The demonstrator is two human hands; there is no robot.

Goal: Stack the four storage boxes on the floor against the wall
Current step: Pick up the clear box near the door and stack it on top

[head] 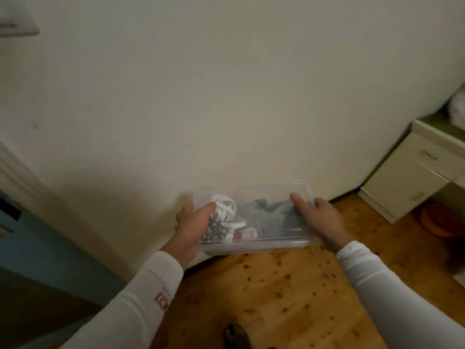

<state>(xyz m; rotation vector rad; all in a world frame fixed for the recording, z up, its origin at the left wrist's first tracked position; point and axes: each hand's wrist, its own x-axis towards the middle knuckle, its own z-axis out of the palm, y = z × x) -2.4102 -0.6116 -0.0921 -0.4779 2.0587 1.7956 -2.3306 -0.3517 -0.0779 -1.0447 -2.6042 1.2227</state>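
Two hands, left hand [192, 224] and right hand [320, 219], clamp the clear box [271, 197] by its short ends; light, rigid, slick plastic, so you grip the rim.

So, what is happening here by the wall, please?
A person in white long sleeves holds one clear storage box with both hands, the left hand on its left end and the right hand on its right end. The box is low, close to the wall, by the wooden floor. Inside it are white cables and some dark items. No other storage box is in view, so the stack seems only begun. A cream cabinet stands to the right.
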